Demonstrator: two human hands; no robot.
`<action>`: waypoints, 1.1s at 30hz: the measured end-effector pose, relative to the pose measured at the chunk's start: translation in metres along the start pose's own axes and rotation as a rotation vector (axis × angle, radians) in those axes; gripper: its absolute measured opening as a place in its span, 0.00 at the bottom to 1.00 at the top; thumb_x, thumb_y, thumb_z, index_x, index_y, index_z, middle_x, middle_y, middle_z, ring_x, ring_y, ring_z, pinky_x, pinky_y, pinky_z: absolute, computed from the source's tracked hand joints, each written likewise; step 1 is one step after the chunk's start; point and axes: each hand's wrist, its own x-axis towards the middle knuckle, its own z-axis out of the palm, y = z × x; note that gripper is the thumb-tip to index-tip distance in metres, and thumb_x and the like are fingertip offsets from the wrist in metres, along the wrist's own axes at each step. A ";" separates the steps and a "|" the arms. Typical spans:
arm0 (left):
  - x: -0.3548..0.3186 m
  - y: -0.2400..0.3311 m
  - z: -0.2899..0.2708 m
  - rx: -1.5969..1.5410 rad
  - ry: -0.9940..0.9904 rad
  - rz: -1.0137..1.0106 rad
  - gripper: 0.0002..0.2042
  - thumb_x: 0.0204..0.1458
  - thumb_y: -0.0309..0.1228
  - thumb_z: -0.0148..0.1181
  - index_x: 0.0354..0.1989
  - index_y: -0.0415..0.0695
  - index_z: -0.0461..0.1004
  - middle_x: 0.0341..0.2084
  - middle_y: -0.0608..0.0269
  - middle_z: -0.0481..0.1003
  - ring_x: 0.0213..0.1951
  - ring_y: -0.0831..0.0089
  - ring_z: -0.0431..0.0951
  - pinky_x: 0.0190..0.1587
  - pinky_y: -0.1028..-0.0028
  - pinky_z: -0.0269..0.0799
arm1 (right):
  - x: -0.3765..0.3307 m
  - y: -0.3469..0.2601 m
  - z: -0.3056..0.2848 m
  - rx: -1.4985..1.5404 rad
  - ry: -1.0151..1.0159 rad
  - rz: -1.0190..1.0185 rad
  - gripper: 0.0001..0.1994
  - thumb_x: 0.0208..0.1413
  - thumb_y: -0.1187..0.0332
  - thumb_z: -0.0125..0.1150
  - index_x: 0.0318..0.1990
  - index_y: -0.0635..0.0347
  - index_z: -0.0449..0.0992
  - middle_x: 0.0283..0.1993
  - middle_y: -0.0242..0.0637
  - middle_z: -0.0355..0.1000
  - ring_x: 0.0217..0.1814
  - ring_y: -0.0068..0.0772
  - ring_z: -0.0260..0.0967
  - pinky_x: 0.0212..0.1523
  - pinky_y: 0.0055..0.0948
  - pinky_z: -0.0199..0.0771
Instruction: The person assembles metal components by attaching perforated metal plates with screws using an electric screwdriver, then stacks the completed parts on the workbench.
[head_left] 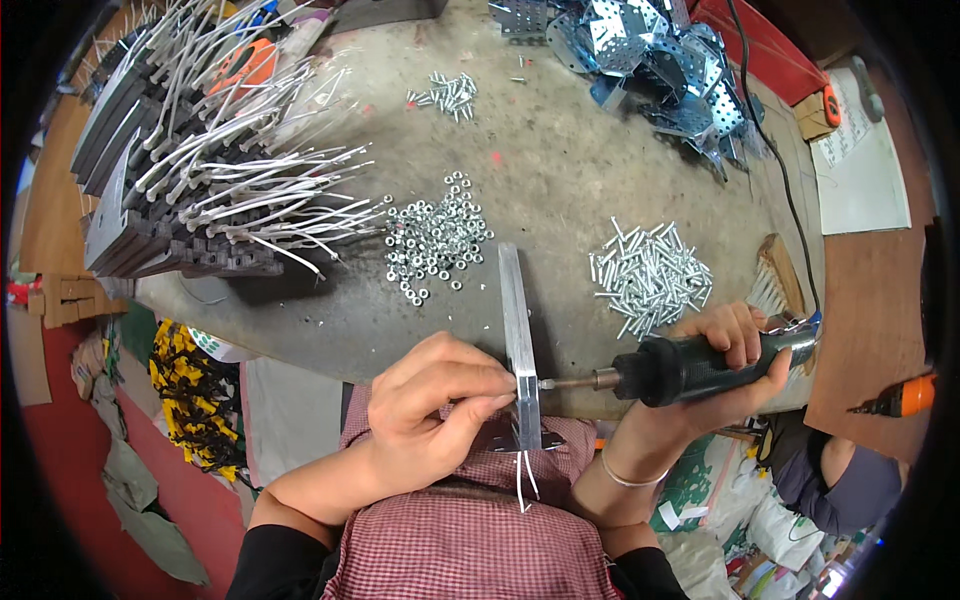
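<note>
The left hand pinches a grey metal part over the near edge of the desk, while the right hand grips a black power screwdriver, its tip at the part's right side. Nuts and screws lie in piles beyond.

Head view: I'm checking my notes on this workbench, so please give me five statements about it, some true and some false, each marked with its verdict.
1. The right hand holds a black power screwdriver. True.
2. The left hand is empty. False: it holds a grey metal bar.
3. The pile of nuts lies to the left of the large pile of screws. True.
4. The bluish metal plates lie at the near left of the table. False: the bluish metal plates are heaped at its far right.
5. Two white wires stick out at the bar's near end. True.
</note>
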 end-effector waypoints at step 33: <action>-0.001 0.026 -0.114 -0.817 -0.154 -0.281 0.38 0.51 0.48 0.56 0.65 0.39 0.49 0.55 0.44 0.64 0.47 0.64 0.73 0.46 0.70 0.68 | 0.171 -0.151 0.021 -2.734 -0.708 -0.537 0.23 0.42 0.80 0.59 0.52 0.63 0.69 0.49 0.48 0.69 0.53 0.50 0.65 0.54 0.39 0.64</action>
